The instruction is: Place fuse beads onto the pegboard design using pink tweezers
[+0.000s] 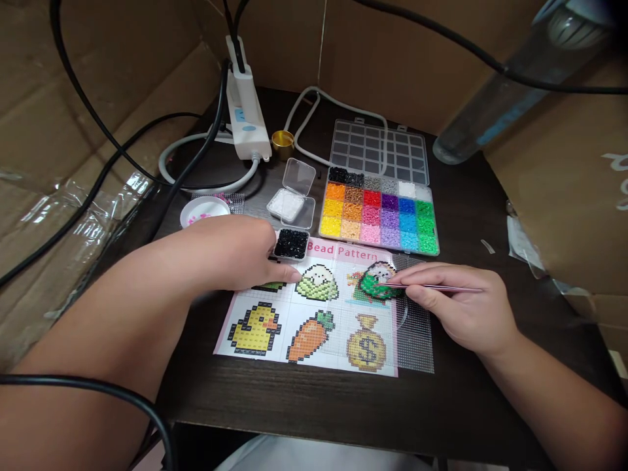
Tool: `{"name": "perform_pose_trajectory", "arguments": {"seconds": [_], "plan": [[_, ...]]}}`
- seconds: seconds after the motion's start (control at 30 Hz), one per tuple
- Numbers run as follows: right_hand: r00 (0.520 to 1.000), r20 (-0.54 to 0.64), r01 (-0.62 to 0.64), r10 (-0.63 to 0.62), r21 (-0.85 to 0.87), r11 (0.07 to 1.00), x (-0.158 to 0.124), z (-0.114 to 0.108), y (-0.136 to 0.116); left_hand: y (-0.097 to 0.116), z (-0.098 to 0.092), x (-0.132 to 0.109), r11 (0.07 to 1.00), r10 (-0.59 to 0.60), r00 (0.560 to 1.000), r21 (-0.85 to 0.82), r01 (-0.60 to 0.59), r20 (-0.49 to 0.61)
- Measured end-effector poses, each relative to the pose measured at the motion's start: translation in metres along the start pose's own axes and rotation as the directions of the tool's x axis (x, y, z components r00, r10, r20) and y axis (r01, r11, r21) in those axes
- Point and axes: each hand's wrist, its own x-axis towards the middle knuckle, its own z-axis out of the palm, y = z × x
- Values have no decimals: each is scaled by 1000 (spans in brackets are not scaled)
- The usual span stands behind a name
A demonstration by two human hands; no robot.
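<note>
My right hand point(461, 307) pinches thin pink tweezers point(432, 287). Their tip rests on a bead picture on the clear pegboard point(415, 340), which lies over the right side of a "Bead Pattern" sheet point(314, 327). My left hand point(235, 252) lies over the sheet's upper left, fingers curled down, fingertips next to a small open box of black beads point(291, 243). Whether that hand holds anything is hidden.
A divided tray of coloured beads point(379, 212) with its lid open stands behind the sheet. Also behind are a small box of white beads point(287, 204), a white dish point(204, 210), a gold cap point(282, 140), a power strip point(245, 111) and cables. Cardboard walls surround the dark table point(304, 399).
</note>
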Motion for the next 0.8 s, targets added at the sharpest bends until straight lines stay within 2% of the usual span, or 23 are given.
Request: {"name": "perform_pose_trajectory", "arguments": {"seconds": [0.2, 0.4, 0.57, 0.8], "plan": [[1000, 15, -3, 3, -5, 1000, 2, -1, -1, 3, -2, -2, 999, -12, 1000, 44, 11, 22], [1000, 4, -12, 12, -19, 1000, 0, 0, 1, 4, -2, -2, 999, -42, 999, -25, 42, 5], [1000, 3, -16, 16, -29, 999, 0, 0, 1, 5, -3, -2, 999, -34, 999, 15, 33, 39], [1000, -13, -13, 12, -25, 1000, 1, -1, 0, 4, -3, -3, 1000, -23, 1000, 9, 23, 5]]}}
